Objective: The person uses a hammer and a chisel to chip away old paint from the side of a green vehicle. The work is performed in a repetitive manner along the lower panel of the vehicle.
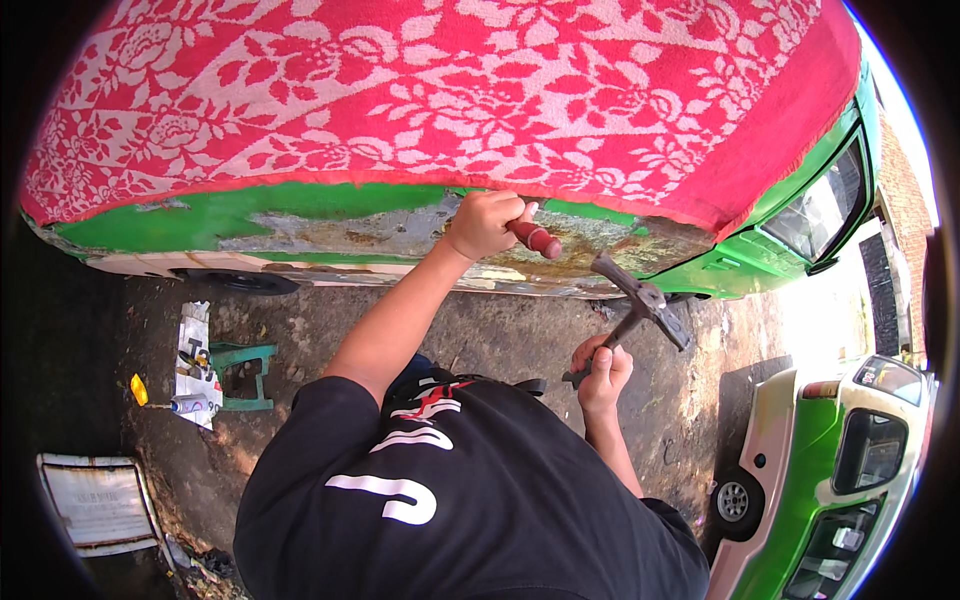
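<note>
My left hand (487, 225) is closed around the red handle (536, 238) of a hand tool, held against the side of a green vehicle. The handle's butt points out to the right; the tool's working end is hidden. Below and to the right, my right hand (606, 375) grips a metal hammer (646, 300) by its shaft, with the head raised off the panel. The vehicle's side panel (352, 231) shows grey filler, rust and patches of bare metal where the green paint is gone. A red and pink floral cloth (465, 97) covers the vehicle above my left hand.
A teal plastic stool (262, 375) stands on the dirty ground at left. Beside it lie a printed sheet (196, 322), a spray can (191, 404) and a yellow object (139, 390). A framed white panel (101, 506) is at lower left; a green and white van (799, 465) is parked at right.
</note>
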A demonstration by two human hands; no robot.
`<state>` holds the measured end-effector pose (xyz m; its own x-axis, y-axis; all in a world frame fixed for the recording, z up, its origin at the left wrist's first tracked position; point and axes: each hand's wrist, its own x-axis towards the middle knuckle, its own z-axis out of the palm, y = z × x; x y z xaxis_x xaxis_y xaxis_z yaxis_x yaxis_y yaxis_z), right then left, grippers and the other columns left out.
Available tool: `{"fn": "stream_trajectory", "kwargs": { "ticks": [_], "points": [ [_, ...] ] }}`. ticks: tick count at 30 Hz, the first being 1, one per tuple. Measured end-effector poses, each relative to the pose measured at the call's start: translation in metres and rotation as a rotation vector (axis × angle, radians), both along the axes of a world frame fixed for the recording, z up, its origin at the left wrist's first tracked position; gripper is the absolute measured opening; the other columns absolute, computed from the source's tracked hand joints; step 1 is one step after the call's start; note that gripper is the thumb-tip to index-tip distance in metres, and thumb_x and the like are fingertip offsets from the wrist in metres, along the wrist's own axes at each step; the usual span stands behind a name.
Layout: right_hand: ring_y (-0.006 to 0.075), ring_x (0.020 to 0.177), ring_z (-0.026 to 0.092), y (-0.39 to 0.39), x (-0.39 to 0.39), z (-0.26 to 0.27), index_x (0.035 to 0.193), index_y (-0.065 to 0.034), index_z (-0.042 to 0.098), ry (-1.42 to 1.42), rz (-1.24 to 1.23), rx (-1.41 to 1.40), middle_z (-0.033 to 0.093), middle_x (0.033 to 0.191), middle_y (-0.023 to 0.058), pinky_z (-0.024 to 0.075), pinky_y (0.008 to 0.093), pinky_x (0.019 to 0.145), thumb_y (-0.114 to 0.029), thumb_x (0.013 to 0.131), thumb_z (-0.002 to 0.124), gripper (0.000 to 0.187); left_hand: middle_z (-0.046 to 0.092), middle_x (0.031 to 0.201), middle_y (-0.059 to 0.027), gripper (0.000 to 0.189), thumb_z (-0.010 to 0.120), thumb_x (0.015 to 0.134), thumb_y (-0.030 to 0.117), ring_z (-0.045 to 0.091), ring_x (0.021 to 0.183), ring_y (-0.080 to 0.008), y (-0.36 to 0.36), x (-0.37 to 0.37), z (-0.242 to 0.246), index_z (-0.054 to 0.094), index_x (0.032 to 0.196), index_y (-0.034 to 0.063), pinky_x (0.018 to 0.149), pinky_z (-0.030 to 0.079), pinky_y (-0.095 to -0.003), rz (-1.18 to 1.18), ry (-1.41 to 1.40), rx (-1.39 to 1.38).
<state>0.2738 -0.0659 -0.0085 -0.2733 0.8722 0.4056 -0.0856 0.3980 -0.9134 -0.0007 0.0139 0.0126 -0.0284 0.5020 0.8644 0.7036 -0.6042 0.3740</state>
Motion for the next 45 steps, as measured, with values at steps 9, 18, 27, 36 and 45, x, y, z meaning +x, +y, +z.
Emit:
{"fn": "stream_trajectory", "kwargs": {
  "ticks": [9, 18, 27, 36, 45],
  "points": [
    [0.0097, 0.047, 0.048, 0.006, 0.007, -0.006, 0.070, -0.0028, 0.053, 0.045, -0.019, -0.145, 0.053, 0.055, 0.0010, 0.0373, 0.0263, 0.046, -0.037, 0.100, 0.049, 0.046, 0.047, 0.055, -0.0100, 0.035, 0.071, 0.083, 0.005, 0.047, 0.046, -0.0236, 0.005, 0.000, 0.001, 0.047, 0.058, 0.0019, 0.045, 0.037, -0.0361, 0.004, -0.060, -0.003],
    [0.0102, 0.050, 0.049, 0.013, 0.011, -0.001, 0.072, -0.0036, 0.054, -0.042, -0.078, -0.291, 0.053, 0.057, 0.0028, 0.0372, 0.0256, 0.047, -0.041, 0.100, 0.050, 0.047, 0.052, 0.057, -0.0105, 0.027, 0.071, 0.075, -0.001, 0.054, 0.050, -0.0241, 0.004, -0.002, 0.002, 0.050, 0.059, 0.0018, 0.046, 0.041, -0.0354, 0.008, -0.023, -0.008],
    [0.0091, 0.050, 0.049, 0.011, 0.013, -0.007, 0.072, -0.0041, 0.054, -0.084, -0.031, -0.323, 0.053, 0.057, 0.0025, 0.0364, 0.0248, 0.047, -0.037, 0.101, 0.050, 0.044, 0.056, 0.059, -0.0111, 0.021, 0.071, 0.065, -0.005, 0.059, 0.054, -0.0250, 0.002, -0.004, 0.008, 0.051, 0.059, 0.0014, 0.048, 0.045, -0.0344, -0.003, -0.020, -0.003],
    [0.0096, 0.050, 0.049, 0.008, 0.006, 0.005, 0.070, -0.0028, 0.053, -0.102, -0.012, -0.267, 0.053, 0.055, 0.0030, 0.0373, 0.0251, 0.047, -0.040, 0.101, 0.049, 0.048, 0.052, 0.058, -0.0108, 0.025, 0.071, 0.073, -0.002, 0.053, 0.050, -0.0248, 0.006, -0.002, 0.003, 0.050, 0.061, 0.0018, 0.047, 0.040, -0.0352, 0.025, -0.085, 0.003],
    [0.0099, 0.046, 0.047, 0.017, -0.013, 0.015, 0.070, -0.0046, 0.053, -0.297, -0.046, -0.158, 0.050, 0.051, -0.0004, 0.0364, 0.0270, 0.046, -0.043, 0.101, 0.046, 0.050, 0.047, 0.056, -0.0100, 0.032, 0.071, 0.077, 0.002, 0.046, 0.047, -0.0230, 0.007, -0.004, 0.005, 0.044, 0.059, 0.0028, 0.046, 0.037, -0.0350, 0.079, -0.120, 0.009]
  ]
}}
